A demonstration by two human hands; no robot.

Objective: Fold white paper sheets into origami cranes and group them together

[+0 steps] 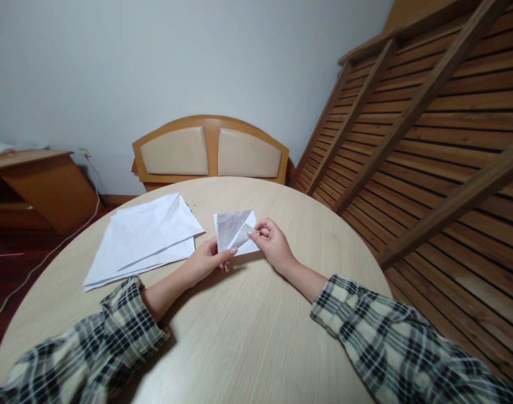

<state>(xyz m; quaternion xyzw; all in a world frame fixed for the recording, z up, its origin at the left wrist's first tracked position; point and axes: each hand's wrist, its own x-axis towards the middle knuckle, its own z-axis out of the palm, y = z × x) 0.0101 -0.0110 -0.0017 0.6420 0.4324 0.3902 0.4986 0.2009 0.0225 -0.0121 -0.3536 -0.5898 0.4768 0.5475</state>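
Note:
A small folded white paper [232,229] is held just above the round light-wood table [248,336]. My left hand [208,259] pinches its lower left edge between thumb and fingers. My right hand [272,242] pinches a folded flap at its right side with thumb and forefinger. Both sleeves are black-and-white plaid. To the left of my hands lies a loose stack of white paper sheets [145,238], creased and fanned out on the table.
A wooden chair with beige padded back [210,150] stands at the table's far side. A slatted wooden frame [429,129] leans along the right. A wooden side cabinet [37,185] and a white cable [41,258] are at the left, by the wall.

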